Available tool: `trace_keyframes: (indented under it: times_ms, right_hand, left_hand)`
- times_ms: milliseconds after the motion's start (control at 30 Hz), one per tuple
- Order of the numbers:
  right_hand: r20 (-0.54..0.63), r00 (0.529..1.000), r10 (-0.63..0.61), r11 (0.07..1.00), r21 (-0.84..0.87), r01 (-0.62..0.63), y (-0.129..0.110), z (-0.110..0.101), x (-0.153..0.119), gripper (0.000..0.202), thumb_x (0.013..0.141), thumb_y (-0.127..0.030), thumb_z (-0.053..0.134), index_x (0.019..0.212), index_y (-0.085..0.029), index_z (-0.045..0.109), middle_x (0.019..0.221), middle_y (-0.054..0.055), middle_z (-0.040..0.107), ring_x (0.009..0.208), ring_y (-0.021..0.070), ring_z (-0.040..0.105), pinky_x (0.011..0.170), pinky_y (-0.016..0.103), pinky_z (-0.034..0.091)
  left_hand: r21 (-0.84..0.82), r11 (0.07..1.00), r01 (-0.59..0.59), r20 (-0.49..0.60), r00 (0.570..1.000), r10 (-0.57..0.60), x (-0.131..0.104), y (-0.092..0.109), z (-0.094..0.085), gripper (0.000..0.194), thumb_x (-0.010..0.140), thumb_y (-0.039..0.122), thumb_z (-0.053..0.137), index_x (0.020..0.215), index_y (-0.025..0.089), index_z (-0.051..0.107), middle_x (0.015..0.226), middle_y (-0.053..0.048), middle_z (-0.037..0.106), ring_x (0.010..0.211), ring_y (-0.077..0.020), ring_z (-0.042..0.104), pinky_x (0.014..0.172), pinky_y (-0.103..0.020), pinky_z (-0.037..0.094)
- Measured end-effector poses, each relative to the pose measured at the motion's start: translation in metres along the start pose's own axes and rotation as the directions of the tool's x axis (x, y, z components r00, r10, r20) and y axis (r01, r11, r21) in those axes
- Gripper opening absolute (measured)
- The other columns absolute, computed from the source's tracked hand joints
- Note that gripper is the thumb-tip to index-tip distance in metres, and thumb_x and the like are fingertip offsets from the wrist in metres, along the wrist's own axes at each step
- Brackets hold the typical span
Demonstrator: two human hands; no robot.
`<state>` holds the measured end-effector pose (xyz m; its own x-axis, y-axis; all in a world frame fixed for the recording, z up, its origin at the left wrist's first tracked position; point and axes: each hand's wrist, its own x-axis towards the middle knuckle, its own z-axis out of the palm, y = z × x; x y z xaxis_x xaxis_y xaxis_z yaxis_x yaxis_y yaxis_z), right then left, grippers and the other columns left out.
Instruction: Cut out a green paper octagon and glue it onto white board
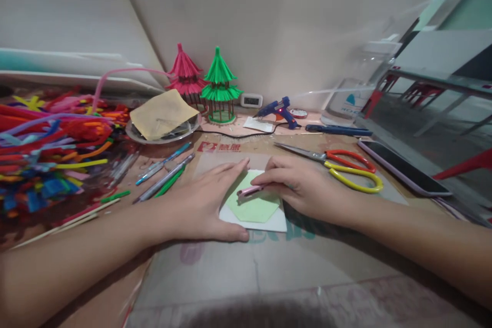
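Observation:
My left hand (203, 197) lies with thumb and fingers spread around the left side of a white square card (277, 223). On that card rests a light green many-sided piece of paper (249, 211). Closed in a pinch, my right hand (303, 182) holds a slim pink tool (251, 191) over the green piece. The tool looks like a small craft knife, but blur hides its exact kind. Whether its tip touches the paper, I cannot tell. Both pieces lie on a cardboard sheet (207, 277).
Scissors (326, 158) and a phone (403, 168) lie at right. A glue gun (280, 111), a green pagoda model (219, 87) and a red one (186, 77) stand behind. Pens (165, 166), a plate (154, 139) and heaped pipe cleaners (57, 148) occupy the left.

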<state>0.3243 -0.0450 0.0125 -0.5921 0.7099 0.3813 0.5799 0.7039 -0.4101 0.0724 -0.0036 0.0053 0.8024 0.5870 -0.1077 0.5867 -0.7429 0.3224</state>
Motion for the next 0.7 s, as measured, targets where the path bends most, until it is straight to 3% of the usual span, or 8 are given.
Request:
trace_keyframes:
  times_ms: [200, 700]
  right_hand:
    - [-0.024, 1.000, -0.018, 0.998, 0.054, 0.019, 0.010, 0.018, 0.007, 0.015, 0.096, -0.012, 0.062, 0.099, -0.017, 0.076, 0.086, 0.005, 0.068, 0.080, 0.0163, 0.063, 0.070, 0.026, 0.047]
    - [0.039, 0.999, -0.026, 0.998, 0.052, 0.024, 0.003, 0.009, 0.002, 0.016, 0.096, -0.010, 0.061, 0.099, -0.018, 0.075, 0.087, 0.004, 0.071, 0.081, 0.0151, 0.064, 0.071, 0.026, 0.046]
  left_hand:
    - [-0.002, 0.999, -0.047, -0.006, 0.999, 0.047, 0.002, -0.001, 0.001, 0.123, 0.074, 0.082, 0.061, 0.163, 0.013, 0.011, 0.169, -0.019, 0.019, 0.153, -0.0396, 0.024, 0.122, -0.052, 0.027]
    - [0.021, 0.997, -0.078, -0.031, 0.996, 0.079, 0.004, -0.002, 0.003, 0.121, 0.076, 0.082, 0.059, 0.162, 0.008, 0.016, 0.166, -0.021, 0.026, 0.151, -0.0396, 0.027, 0.122, -0.050, 0.025]
